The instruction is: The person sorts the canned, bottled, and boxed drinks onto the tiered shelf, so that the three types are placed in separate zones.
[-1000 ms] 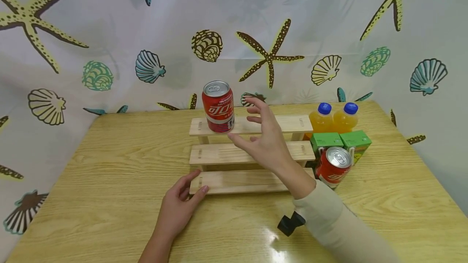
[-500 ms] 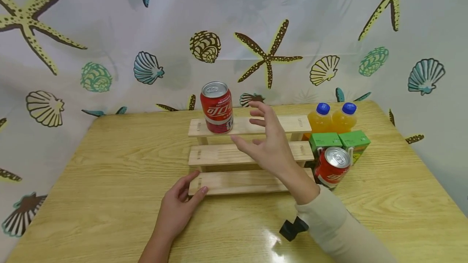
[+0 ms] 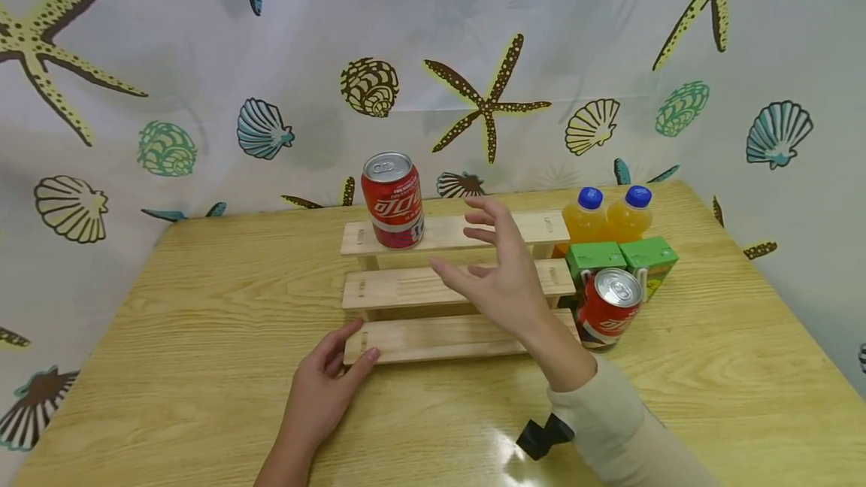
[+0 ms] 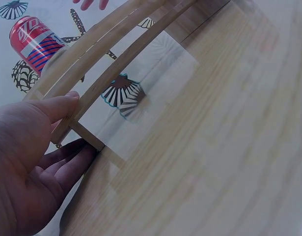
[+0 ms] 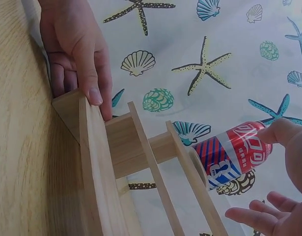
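A three-tier wooden rack (image 3: pixel 467 338) stands on the table. On the left of its top tier a red soda can (image 3: pixel 391 201) stands upright. My left hand (image 3: pixel 319 389) grips the left end of the lowest tier, thumb on the board and fingers around the end; the left wrist view shows this thumb (image 4: pixel 67 105) close up. Over the rack, to the right of the can, my right hand (image 3: pixel 504 284) hovers with thumb and fingers spread and nothing between them. In the right wrist view that hand's fingers (image 5: pixel 259 216) are apart from the can's side.
Right of the rack stand a second red soda can (image 3: pixel 610 310), two green drink cartons (image 3: pixel 595 255) and two orange juice bottles (image 3: pixel 629 220) with blue caps. A shell-patterned curtain (image 3: pixel 304 36) hangs behind the wooden table (image 3: pixel 223 307).
My right hand has drawn slightly away from the can on the top tier, to the right and down. The left hand keeps its grip on the rack; the head view has shifted a little.
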A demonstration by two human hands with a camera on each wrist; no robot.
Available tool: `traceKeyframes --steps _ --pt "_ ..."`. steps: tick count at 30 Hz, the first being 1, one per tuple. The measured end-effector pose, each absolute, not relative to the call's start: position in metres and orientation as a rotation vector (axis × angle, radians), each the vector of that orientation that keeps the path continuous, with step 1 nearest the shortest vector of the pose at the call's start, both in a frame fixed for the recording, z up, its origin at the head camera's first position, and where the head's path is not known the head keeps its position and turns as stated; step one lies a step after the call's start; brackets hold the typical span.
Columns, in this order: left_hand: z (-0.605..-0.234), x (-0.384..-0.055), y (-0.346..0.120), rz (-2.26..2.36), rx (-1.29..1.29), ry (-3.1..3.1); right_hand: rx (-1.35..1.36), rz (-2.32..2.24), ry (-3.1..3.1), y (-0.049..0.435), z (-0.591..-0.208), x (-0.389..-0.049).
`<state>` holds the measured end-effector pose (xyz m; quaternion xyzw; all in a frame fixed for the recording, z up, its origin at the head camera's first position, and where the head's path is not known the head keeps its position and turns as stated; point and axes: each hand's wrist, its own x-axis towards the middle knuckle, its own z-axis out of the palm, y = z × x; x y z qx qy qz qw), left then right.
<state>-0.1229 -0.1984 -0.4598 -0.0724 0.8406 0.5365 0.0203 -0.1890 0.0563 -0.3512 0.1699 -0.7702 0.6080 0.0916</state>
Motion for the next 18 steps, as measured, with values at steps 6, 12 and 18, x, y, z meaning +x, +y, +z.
traceKeyframes --steps 6,12,18 --pt "-0.458 -0.122 -0.198 1.690 -0.191 2.597 0.462 1.819 -2.307 0.063 -0.355 -0.183" --pt "-0.461 -0.122 -0.199 1.696 -0.171 2.600 0.441 1.778 -2.335 0.066 -0.363 -0.179" --pt "-0.457 -0.122 -0.199 1.713 -0.167 2.594 0.460 1.742 -2.327 0.070 -0.365 -0.181"
